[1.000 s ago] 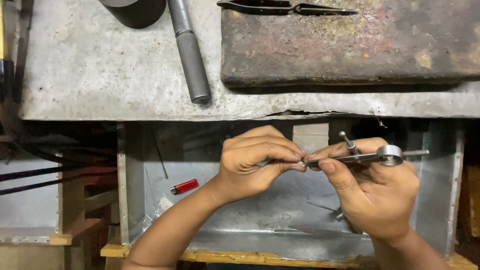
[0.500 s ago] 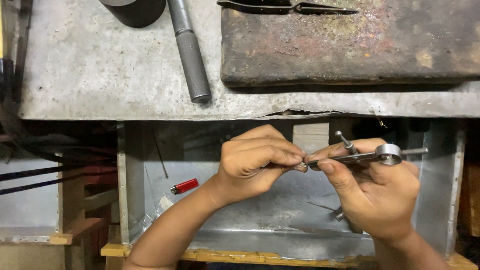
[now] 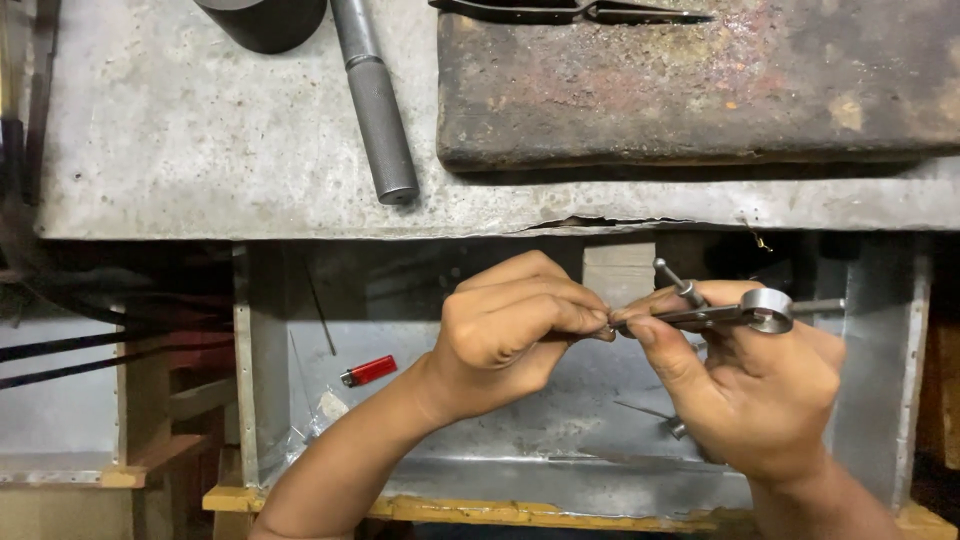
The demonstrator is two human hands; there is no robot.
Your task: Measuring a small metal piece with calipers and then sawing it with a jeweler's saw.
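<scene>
The divider (image 3: 720, 314), a small metal tool with a round spring ring at its right end and a knurled screw sticking up, sits in the right half of the frame, held level in front of you. Your right hand (image 3: 760, 390) is closed around it from below, thumb pressing along the slim legs and fingers curled under the ring. Your left hand (image 3: 510, 325) is closed too, fingertips pinched together right at the tool's pointed tip in the middle of the frame; whether something tiny is caught between those fingertips, you cannot tell from here.

Both hands hover over a shallow metal tray (image 3: 290, 400) lined with sheet metal, which fills the lower middle of the frame. In its lower left part lies a red lighter (image 3: 368, 371), well apart from your hands. A thin metal bit (image 3: 676, 428) shows just under your right hand.

Above, across the top of the frame, runs the grey bench (image 3: 180, 130). A knurled steel rod (image 3: 375, 100) lies on it at upper left of centre, beside a dark round container (image 3: 262, 18) at the top edge. A rusty slab (image 3: 690, 90) fills the upper right, with dark pliers (image 3: 570, 11) resting on its far edge.
</scene>
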